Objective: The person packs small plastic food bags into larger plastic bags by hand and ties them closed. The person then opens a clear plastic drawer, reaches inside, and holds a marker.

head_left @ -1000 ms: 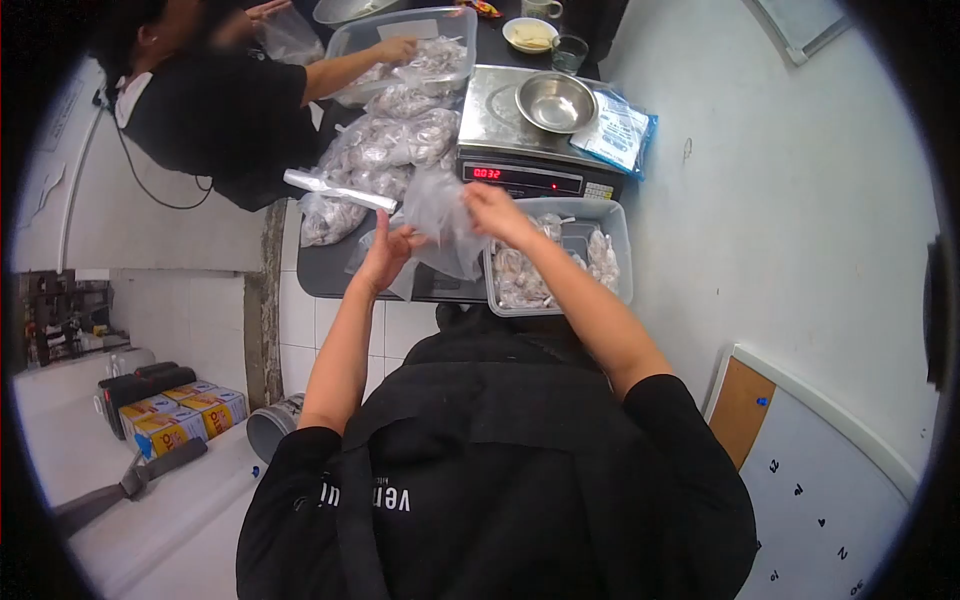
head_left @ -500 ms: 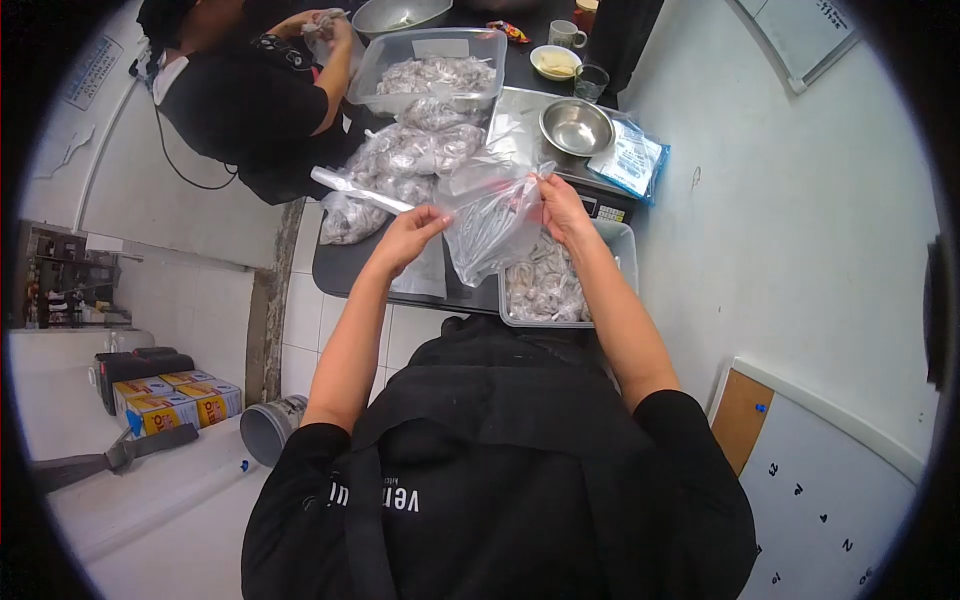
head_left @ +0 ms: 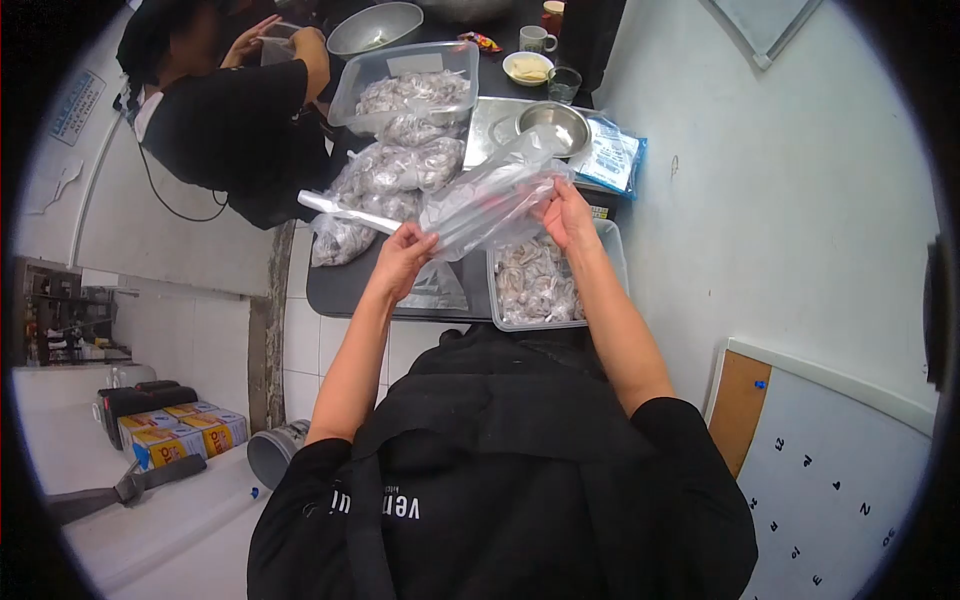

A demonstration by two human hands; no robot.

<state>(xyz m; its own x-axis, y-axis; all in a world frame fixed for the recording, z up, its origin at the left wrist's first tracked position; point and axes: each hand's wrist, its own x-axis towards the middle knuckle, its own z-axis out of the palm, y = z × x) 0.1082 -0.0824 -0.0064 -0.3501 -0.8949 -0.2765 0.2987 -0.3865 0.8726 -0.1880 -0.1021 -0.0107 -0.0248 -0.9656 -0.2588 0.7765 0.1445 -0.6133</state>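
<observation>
A clear plastic bag [head_left: 480,212] is stretched between my two hands above the table's near edge. My left hand [head_left: 405,255] pinches the bag's left side. A long white object [head_left: 345,212] sticks out from the same hand to the upper left; its kind I cannot make out. My right hand [head_left: 568,213] grips the other side of the bag, thumb and fingers closed on it. Below the right forearm is a clear plastic tub [head_left: 492,290] of pale grey food pieces [head_left: 530,280]. Another flat clear bag [head_left: 437,288] lies on the table below the left hand.
Filled bags [head_left: 400,165] are heaped at the left, before another clear tub [head_left: 345,100]. A metal bowl [head_left: 555,125] sits on a scale [head_left: 485,130], beside a blue-white packet [head_left: 615,155]. A co-worker [head_left: 235,130] stands at the left. A wall [head_left: 760,200] bounds the right.
The bag has swung from hanging down to lying slanted across, its far end now up towards the metal bowl. Both hands still hold it. The co-worker's hands have moved apart.
</observation>
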